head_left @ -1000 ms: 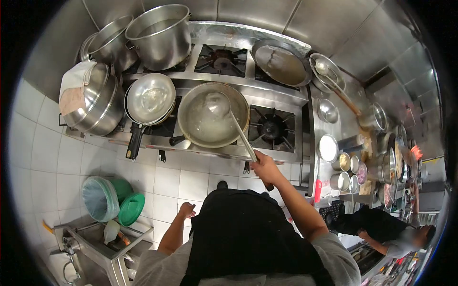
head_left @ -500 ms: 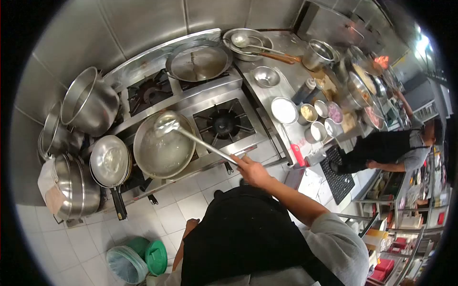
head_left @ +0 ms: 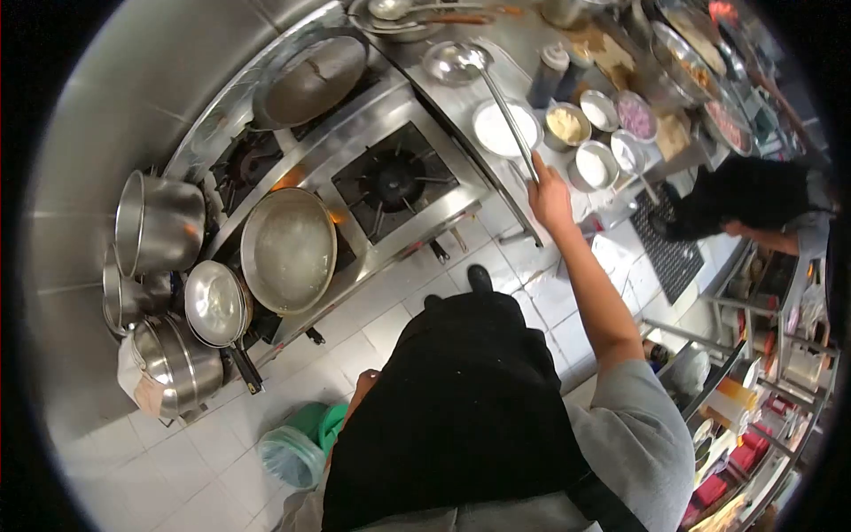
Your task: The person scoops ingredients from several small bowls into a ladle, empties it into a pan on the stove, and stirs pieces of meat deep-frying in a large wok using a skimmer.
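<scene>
My right hand (head_left: 551, 197) is wrapped round the end of a long-handled metal ladle (head_left: 505, 108). The ladle's head overlaps a small steel bowl (head_left: 440, 62) on the counter. Beneath the handle stands a container of white contents (head_left: 496, 131). A wide pan (head_left: 289, 253) of cloudy liquid sits on the front burner, with orange flame at its edge. My left hand (head_left: 366, 382) hangs low beside the black apron, most of it hidden, its fingers not clear.
A bare burner (head_left: 395, 182) lies right of the pan, and a large wok (head_left: 312, 82) sits behind. Stacked pots (head_left: 160, 222) and a frying pan (head_left: 215, 304) stand at left. Small ingredient tins (head_left: 567, 124) and bottles (head_left: 550, 73) crowd the counter. A co-worker (head_left: 753, 208) is at right.
The ladle has left the pan and swung right to the small steel bowl on the counter, my right hand moving with it. The view has turned toward the right.
</scene>
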Motion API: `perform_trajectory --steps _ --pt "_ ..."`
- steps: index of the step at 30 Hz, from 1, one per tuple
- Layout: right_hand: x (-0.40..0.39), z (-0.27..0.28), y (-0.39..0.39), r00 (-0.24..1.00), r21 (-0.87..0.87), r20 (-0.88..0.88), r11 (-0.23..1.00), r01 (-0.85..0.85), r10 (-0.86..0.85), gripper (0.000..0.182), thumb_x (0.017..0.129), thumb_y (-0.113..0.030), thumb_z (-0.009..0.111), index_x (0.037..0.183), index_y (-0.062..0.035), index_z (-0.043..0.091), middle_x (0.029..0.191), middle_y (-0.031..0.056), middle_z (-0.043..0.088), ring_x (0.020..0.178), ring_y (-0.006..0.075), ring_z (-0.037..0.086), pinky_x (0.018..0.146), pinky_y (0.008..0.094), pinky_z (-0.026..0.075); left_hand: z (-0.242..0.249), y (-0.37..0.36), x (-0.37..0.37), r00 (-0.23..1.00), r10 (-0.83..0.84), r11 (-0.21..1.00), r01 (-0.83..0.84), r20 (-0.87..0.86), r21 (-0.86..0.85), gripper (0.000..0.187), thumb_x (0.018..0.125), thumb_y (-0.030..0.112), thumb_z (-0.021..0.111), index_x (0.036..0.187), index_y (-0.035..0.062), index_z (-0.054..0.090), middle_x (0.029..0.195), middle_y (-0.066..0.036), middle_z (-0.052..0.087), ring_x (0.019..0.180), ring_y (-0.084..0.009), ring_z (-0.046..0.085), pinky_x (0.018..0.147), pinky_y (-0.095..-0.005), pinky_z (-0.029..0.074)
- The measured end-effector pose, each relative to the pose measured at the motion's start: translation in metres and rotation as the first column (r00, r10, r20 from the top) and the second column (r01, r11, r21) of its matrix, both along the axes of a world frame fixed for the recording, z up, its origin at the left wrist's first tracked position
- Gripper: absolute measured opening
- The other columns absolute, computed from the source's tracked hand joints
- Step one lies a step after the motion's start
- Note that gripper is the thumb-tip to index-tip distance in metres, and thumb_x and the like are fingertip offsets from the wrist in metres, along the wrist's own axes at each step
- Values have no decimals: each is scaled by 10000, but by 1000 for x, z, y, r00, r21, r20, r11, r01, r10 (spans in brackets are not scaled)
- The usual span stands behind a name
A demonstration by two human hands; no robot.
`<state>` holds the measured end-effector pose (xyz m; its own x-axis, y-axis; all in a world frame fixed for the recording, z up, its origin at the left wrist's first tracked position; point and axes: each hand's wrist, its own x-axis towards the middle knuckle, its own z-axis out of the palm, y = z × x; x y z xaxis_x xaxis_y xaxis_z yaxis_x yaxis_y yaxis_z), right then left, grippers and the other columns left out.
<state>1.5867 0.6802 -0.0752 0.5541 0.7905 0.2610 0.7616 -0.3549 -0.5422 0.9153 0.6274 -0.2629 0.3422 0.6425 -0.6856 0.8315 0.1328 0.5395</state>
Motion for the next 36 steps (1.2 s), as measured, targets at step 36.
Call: perform_trajectory --steps 36 --pt "-252 15 -53 -12 -99 -565 -82 -992 825 400 818 -179 660 1177 -26 569 1045 165 642 883 324 641 821 403 502 39 -211 90 839 535 845 -532 -95 57 476 890 445 564 1021 0 667 1013 -229 662 1000 -365 622 866 -425 492"
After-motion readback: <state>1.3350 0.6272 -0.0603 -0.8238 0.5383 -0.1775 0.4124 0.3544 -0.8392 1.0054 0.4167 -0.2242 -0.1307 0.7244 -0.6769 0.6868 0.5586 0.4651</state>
